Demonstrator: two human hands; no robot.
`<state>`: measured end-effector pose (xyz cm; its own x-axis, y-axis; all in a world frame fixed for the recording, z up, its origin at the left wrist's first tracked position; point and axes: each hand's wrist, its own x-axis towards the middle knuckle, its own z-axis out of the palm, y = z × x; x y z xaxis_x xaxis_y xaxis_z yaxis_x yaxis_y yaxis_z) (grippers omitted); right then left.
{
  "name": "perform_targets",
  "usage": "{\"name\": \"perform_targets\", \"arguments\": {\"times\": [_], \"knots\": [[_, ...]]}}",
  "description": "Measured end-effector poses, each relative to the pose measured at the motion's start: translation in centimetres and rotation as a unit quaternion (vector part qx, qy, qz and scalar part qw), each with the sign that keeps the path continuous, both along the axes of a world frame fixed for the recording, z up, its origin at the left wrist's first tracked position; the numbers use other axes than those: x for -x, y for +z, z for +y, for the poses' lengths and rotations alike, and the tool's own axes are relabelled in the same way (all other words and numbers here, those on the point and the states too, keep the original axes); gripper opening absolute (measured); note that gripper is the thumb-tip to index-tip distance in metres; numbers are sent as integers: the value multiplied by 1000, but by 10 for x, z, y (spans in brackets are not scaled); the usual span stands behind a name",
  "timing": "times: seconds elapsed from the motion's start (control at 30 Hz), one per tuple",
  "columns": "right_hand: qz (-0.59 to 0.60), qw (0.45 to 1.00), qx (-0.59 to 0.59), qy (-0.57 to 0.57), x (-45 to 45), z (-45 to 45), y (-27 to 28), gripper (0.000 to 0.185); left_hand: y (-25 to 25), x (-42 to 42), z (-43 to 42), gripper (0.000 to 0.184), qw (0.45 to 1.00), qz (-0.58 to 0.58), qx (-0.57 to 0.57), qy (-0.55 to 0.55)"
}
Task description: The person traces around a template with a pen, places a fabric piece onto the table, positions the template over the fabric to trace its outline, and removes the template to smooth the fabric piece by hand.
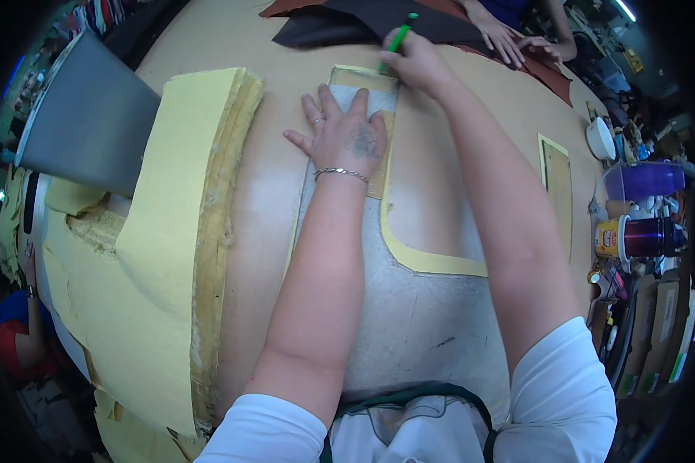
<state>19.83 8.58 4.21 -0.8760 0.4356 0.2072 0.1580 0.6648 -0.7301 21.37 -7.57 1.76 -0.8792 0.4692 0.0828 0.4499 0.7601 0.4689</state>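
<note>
My left hand (349,140) lies flat with fingers spread on a narrow arm of a grey template (409,324). The template rests on a yellow sheet (434,261), whose edge shows as a border around its inner corner. A tan rectangular patch (377,185) shows beside my left wrist. In my right hand (421,63) is a green pen (396,45). Its lower end is at the far right corner of the template's arm; whether the tip touches the sheet I cannot tell.
A thick stack of yellow sheets (170,162) and a grey bin (93,116) stand left. Dark leather (340,27) lies at the far edge, near another person's hands (506,38). On the right are a framed strip (557,170), a white bowl (600,139) and a yellow tub (610,238).
</note>
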Motion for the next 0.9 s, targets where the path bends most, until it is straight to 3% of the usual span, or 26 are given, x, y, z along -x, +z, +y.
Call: {"name": "perform_targets", "arguments": {"times": [0.13, 0.23, 0.33, 0.43, 0.9], "knots": [[61, 998, -2, -36, 19, -14, -25, 16, 5, 1, 0, 44, 1000, -15, 4, -6], [-20, 994, -28, -105, -17, 6, -12, 15, 3, 5, -1, 49, 999, -18, 37, -10], [29, 985, 118, -125, -54, 19, -22, 17, 8, 4, 0, 53, 998, -32, 48, -5], [164, 966, 149, -132, -67, -14, -42, 14, 10, 5, -2, 57, 998, -48, 46, -15], [152, 979, 38, -129, -99, -84, -30, 11, 15, 12, -3, 62, 993, -94, 60, -26]]}}
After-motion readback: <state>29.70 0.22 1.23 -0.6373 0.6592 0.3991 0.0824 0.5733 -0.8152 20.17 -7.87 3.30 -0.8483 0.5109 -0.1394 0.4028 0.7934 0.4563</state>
